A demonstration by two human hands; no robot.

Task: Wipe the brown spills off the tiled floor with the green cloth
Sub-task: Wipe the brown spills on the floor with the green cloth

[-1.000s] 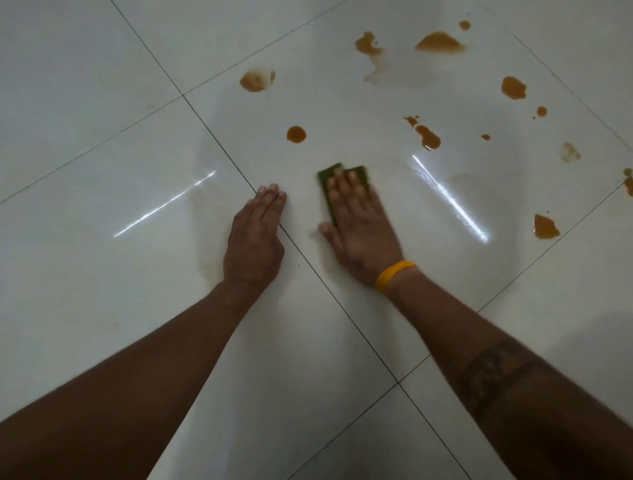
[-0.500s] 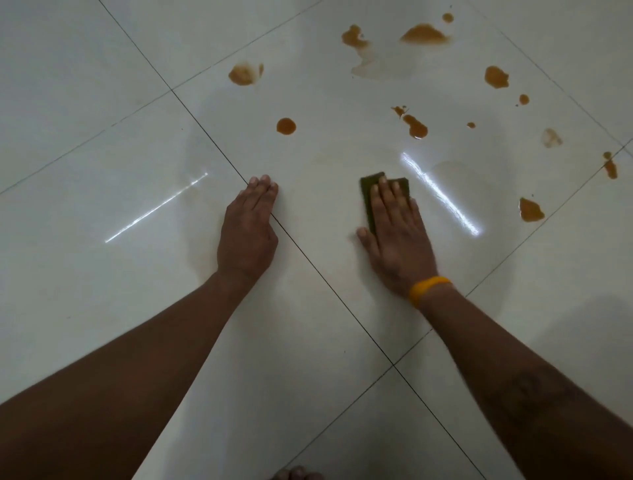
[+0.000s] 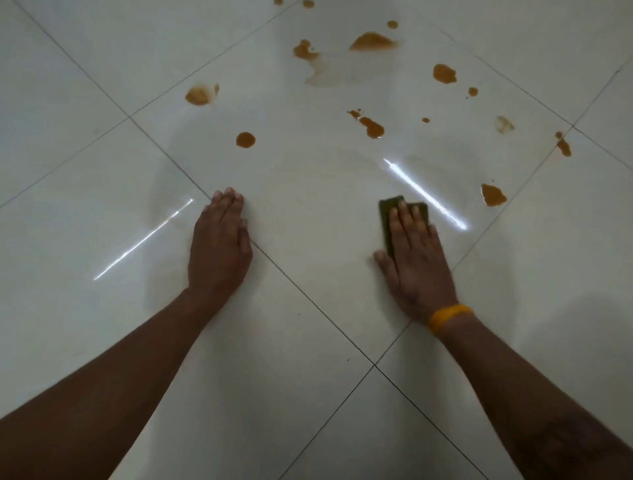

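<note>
Right hand [image 3: 416, 260], yellow band [image 3: 449, 317] at the wrist, laid flat with fingers straight on the folded dark green cloth [image 3: 388, 219], pressing it to the glossy white tiled floor [image 3: 308, 212]; cloth resting on the large central tile, right of middle, mostly under the fingers. Left hand [image 3: 219, 243] spread flat, fingers straight and together, bracing on the floor across a dark grout line, gripping nothing.

Best done by keeping the palm weight over the cloth and pushing away in one steady sweep toward the nearest brown spills: the blot to the right [image 3: 493, 195], then the elongated splash farther off [image 3: 371, 126] and the round drop far left of it [image 3: 245, 139]. Worth drawing liquid inward rather than spreading it outward, and refolding to a clean face once soaked, since thin liquid on polished tile probably smears. Left palm likely needs to stay planted for balance on a slick surface.

Underside of the cloth hidden, so no telling how soiled it is. Thickness and number of folds unclear. Topmost spots [image 3: 308, 4] cut by the far edge, so full extent of the spill unknown. Pale watery film near the far splashes [image 3: 320, 77] hard to read: residue or reflection, cannot tell. Bright glare streaks masking part of the tile just right of the cloth
</note>
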